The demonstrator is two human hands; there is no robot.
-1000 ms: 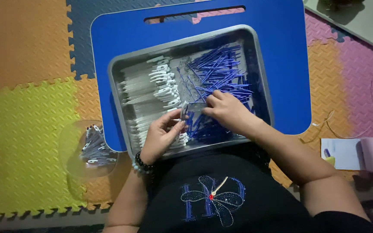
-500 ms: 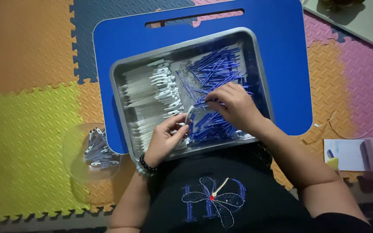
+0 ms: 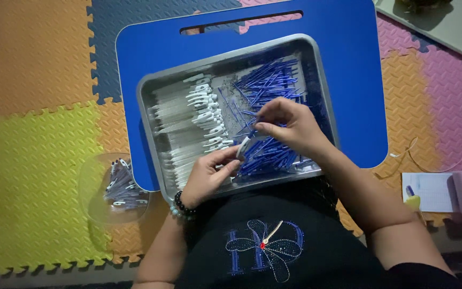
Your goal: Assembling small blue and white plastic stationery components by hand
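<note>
A metal tray rests on a blue lap table. White pen barrels with clips fill the tray's left half; blue refills lie heaped in its right half. My left hand holds a white pen barrel by its lower end, near the tray's front edge. My right hand hovers over the blue heap and pinches a thin blue refill just above the barrel's tip. A beaded bracelet sits on my left wrist.
A clear plastic bowl with several assembled pens sits on the yellow foam mat left of the table. A small notepad and a pink item lie at the right. A grey board shows at top right.
My right hand has lifted from the blue heap with a refill and drawn it toward the barrel held in my left hand. The left hand has shifted slightly.
</note>
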